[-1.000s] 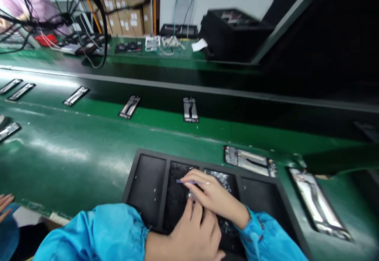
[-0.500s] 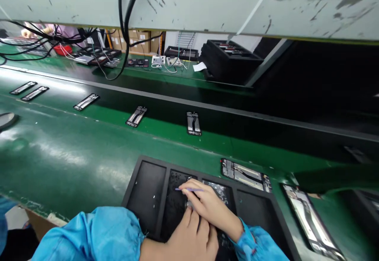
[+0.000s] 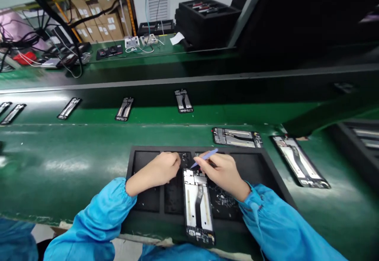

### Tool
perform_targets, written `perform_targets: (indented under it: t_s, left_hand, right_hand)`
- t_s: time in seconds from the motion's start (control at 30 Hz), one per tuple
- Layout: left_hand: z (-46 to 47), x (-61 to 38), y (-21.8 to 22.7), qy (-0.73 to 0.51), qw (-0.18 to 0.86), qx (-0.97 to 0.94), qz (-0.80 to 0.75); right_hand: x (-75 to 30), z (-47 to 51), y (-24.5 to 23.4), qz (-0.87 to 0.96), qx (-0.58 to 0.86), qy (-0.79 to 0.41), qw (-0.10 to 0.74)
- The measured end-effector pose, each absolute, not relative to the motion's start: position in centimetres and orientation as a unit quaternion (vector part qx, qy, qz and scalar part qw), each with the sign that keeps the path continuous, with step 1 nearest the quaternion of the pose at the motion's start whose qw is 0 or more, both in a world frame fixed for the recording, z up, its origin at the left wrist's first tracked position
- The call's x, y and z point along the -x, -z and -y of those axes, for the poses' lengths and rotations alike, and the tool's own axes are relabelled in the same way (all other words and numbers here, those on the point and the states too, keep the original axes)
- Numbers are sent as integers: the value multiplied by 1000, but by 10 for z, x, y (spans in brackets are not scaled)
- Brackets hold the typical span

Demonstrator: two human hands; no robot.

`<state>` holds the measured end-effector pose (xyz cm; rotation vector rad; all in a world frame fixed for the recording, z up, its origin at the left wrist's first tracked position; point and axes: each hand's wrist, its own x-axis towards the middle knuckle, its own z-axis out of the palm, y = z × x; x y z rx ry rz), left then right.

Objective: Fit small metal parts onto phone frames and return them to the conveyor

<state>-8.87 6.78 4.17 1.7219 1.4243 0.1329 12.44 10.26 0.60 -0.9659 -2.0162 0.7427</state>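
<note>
An open phone frame (image 3: 197, 205) lies lengthwise on a black foam tray (image 3: 260, 166) with several compartments, right before me. My left hand (image 3: 161, 169) is curled closed beside the frame's top left corner, fingertips at the tray's small parts; whatever it holds is hidden. My right hand (image 3: 222, 171) pinches blue tweezers (image 3: 205, 158), whose tip points down at the frame's top edge. Both arms wear bright blue sleeves.
Two more phone frames (image 3: 237, 137) (image 3: 299, 160) lie on the green bench right of the tray. Several frames (image 3: 184, 100) ride the conveyor belt behind. A stack of black trays (image 3: 207, 18), cardboard boxes and cables sit at the far side. A dark tray edge (image 3: 358, 142) stands at right.
The hands, earlier stacked over the tray's middle compartments, have parted. A phone frame now lies on the tray between them. The view has swung down and to the right.
</note>
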Motion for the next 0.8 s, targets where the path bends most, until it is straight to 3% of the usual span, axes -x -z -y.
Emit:
perform_targets:
  t_s: [0.23, 0.8]
  left_hand:
    - [-77, 78, -14, -69, 596, -578, -553]
    - [-82, 79, -7, -99, 660, -522, -531]
  right_hand:
    - [-121, -105, 1, 812, 371, -271, 358]
    - [-123, -104, 8, 827, 367, -252, 344]
